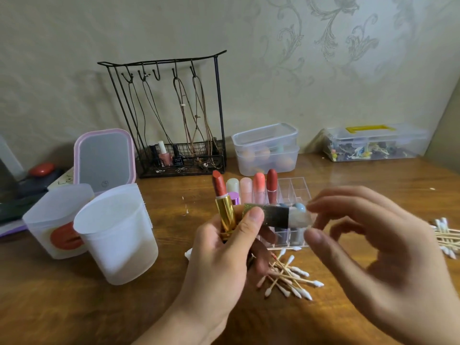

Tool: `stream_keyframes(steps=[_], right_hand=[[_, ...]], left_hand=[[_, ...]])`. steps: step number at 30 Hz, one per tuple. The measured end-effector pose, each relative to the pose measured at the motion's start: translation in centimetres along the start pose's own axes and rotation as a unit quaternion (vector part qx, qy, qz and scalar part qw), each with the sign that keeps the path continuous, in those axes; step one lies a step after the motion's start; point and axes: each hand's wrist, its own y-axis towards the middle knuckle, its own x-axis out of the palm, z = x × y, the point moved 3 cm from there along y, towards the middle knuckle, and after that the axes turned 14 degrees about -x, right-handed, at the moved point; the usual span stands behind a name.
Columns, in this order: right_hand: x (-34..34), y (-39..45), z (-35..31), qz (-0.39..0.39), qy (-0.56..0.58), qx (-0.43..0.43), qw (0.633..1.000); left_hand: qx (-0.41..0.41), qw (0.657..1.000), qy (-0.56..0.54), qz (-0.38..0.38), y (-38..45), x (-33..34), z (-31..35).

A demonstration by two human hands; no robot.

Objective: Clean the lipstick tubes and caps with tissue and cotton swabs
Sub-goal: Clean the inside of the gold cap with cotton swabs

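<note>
— What have you got hold of there?

— My left hand has its grip closed round two things at once: the gold lipstick tube, standing upright with the red bullet wound out above my fingers, and its cap, lying sideways under my thumb with the clear end pointing right.

— And the other hand?

— My right hand holds nothing. Its grip is loosely open, thumb and fingertips curved toward the cap's clear end, just beside it; whether they touch it I cannot tell.

— So what makes this step go well?

— I'd say take the cap off the left hand first, so each hand has one thing. Keep the tube upright and the bullet away from my fingers, or I'll smear what I'm cleaning. Then a cotton swab goes inside the cap.

— Are swabs in reach?

— Yes. A heap of cotton swabs lies on the worktop just below my hands, and more cotton swabs at the right edge. The clear organiser with the other lipsticks sits right behind the cap.
</note>
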Motion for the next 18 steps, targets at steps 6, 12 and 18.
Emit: stream_keyframes(steps=[6, 12, 18], right_hand=[[1.0, -0.5, 0.2, 0.005, -0.133, -0.062, 0.989], [1.0, -0.4, 0.2, 0.055, 0.134, 0.125, 0.982], [2.0, -0.7, 1.6, 0.08, 0.545, 0.406, 0.729]], left_hand=[[-0.025, 0.999, -0.009, -0.026, 0.0, 0.1, -0.2], [-0.036, 0.998, 0.022, -0.054, -0.3, 0.6, -0.3], [0.034, 0.984, 0.152, -0.089, -0.7, 0.6, 0.3]])
